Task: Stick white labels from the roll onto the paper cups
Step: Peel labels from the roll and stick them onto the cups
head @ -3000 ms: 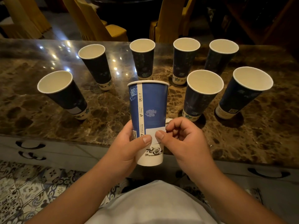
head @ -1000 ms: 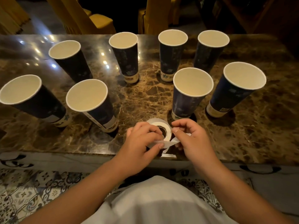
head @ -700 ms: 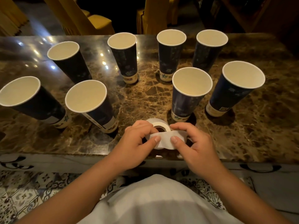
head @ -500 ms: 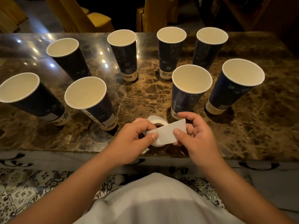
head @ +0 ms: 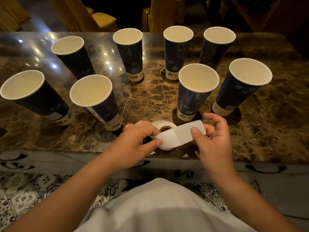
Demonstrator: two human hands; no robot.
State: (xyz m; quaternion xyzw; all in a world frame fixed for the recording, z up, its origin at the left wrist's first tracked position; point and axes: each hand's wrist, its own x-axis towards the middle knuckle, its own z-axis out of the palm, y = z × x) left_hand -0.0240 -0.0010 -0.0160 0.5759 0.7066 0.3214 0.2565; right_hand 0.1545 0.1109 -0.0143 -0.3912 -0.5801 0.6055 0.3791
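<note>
A white label roll (head: 164, 126) lies on the marble table (head: 150, 97) near its front edge. My left hand (head: 138, 141) pins the roll and pinches the left end of a white label strip (head: 177, 136). My right hand (head: 214, 136) pinches the strip's right end between thumb and fingers and holds it stretched above the roll. Several dark blue paper cups stand upright around them. The near-left cup (head: 98, 101) and the far-left cup (head: 36, 99) each carry a white label low on the side. The nearest right cup (head: 194, 92) shows no label from here.
More cups stand in a back row, such as the middle one (head: 130, 54), and one at the right (head: 240, 87). Yellow chairs (head: 100, 19) stand beyond the table. Drawer fronts with dark handles (head: 265, 169) run below the table edge. Patterned floor tiles lie underneath.
The labelled cup I held was set down at the near left. Both hands went to the roll, and my right hand has drawn the strip out to the right, longer than half a second ago.
</note>
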